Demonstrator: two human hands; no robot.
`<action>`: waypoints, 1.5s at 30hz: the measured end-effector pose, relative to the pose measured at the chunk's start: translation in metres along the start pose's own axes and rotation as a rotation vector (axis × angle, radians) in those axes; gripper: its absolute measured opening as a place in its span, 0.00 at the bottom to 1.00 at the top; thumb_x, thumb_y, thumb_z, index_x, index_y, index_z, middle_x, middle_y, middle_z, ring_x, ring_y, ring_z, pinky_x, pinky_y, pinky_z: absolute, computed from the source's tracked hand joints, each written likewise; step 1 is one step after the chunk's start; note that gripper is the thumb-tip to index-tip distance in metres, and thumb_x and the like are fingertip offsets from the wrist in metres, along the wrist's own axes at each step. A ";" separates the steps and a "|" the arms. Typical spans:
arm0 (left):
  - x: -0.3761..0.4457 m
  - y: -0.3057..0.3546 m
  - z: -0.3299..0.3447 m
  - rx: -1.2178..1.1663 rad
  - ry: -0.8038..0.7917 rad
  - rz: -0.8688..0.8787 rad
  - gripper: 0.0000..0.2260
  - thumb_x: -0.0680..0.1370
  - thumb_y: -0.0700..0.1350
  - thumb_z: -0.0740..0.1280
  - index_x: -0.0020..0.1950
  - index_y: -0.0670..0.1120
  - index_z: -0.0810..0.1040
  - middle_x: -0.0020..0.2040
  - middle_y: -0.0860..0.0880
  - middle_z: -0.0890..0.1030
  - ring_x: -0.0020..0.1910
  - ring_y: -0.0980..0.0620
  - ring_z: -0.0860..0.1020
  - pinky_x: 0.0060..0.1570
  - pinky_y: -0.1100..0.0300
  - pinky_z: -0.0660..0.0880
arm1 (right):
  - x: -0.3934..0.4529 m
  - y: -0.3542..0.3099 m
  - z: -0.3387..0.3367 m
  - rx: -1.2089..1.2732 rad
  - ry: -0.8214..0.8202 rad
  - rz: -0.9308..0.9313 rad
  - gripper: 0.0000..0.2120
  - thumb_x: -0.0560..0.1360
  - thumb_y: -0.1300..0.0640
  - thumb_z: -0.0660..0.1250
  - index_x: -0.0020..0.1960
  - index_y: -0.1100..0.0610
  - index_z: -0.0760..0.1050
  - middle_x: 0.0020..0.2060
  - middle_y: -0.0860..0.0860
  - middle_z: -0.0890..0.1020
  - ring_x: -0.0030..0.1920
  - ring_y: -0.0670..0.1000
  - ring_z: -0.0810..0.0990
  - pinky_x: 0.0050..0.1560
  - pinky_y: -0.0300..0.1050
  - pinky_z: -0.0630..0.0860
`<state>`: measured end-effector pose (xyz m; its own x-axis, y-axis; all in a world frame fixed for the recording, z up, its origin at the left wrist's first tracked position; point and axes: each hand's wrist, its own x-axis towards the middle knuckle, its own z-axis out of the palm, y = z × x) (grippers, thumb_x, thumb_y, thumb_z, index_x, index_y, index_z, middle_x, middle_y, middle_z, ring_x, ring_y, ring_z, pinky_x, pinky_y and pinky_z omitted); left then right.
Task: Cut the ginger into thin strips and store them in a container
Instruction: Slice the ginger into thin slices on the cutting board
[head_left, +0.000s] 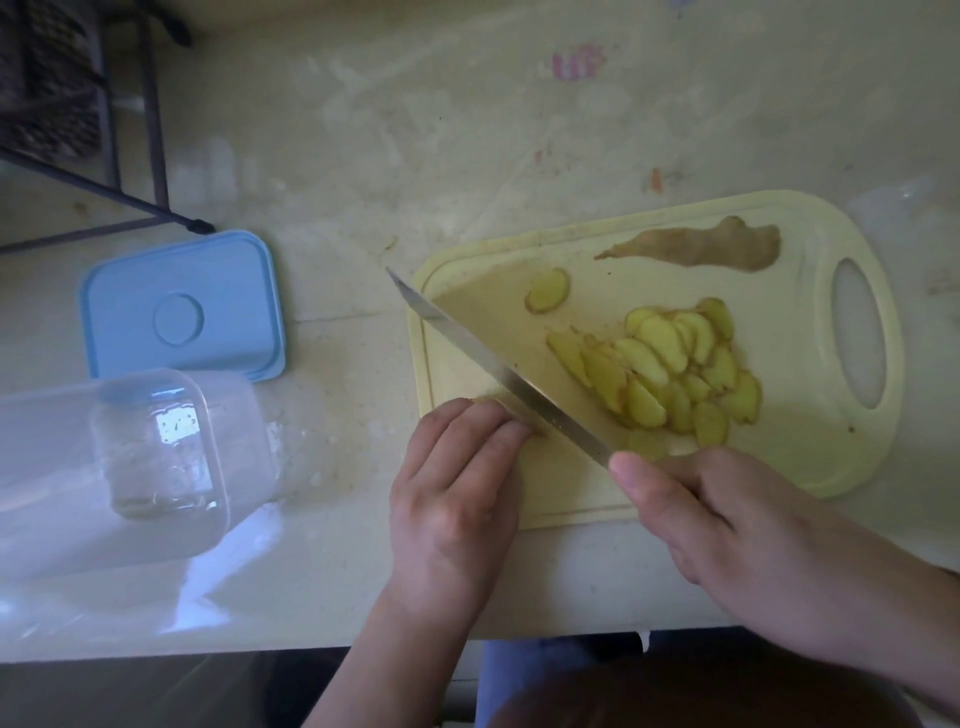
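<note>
Pale, stained and scuffed, the desk (467, 130) carries a light yellow cutting board (810, 441) with an oval handle hole at its right end. On the board lies a fanned heap of ginger slices (670, 374), with one single slice (547, 290) apart from it toward the board's far left, and an unpeeled brown ginger piece (711, 248) along the far edge. The left hand (457, 488) rests at the board's near left edge, its fingers (483, 431) curled down over a small bit of ginger (488, 401) that is mostly hidden beneath them. The right hand (727, 525) grips the handle of a kitchen knife (493, 369), thumb lying along the top; the blade runs diagonally up and left, just beside the left fingertips, its tip reaching past the board's left edge. Left of the board sits a blue lid (182, 306), and nearer the desk's front edge a clear plastic container (119, 467) lies next to it.
</note>
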<state>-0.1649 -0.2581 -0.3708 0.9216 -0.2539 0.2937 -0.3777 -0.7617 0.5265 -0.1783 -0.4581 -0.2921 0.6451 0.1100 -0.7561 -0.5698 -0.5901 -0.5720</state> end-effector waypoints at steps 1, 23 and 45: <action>0.001 0.000 0.000 0.005 0.001 -0.002 0.10 0.78 0.29 0.65 0.47 0.37 0.86 0.47 0.43 0.84 0.50 0.44 0.80 0.57 0.61 0.74 | -0.003 -0.001 -0.001 0.004 -0.002 0.008 0.37 0.66 0.18 0.44 0.35 0.52 0.67 0.23 0.51 0.64 0.23 0.46 0.64 0.30 0.48 0.66; 0.005 0.000 -0.004 -0.028 0.002 0.021 0.12 0.76 0.27 0.64 0.45 0.38 0.86 0.48 0.47 0.85 0.48 0.44 0.81 0.54 0.62 0.75 | -0.019 -0.013 0.002 -0.113 -0.007 0.058 0.36 0.62 0.18 0.40 0.36 0.47 0.69 0.22 0.49 0.67 0.26 0.47 0.68 0.31 0.43 0.67; 0.004 -0.005 -0.004 -0.034 0.000 0.018 0.11 0.74 0.25 0.66 0.45 0.38 0.85 0.47 0.47 0.85 0.48 0.46 0.80 0.55 0.64 0.72 | -0.024 -0.015 0.003 -0.113 0.044 0.043 0.40 0.62 0.17 0.40 0.41 0.51 0.70 0.26 0.53 0.73 0.28 0.49 0.74 0.36 0.47 0.72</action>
<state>-0.1593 -0.2531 -0.3692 0.9147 -0.2674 0.3031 -0.3968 -0.7365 0.5478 -0.1874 -0.4494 -0.2666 0.6445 0.0491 -0.7631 -0.5378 -0.6803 -0.4980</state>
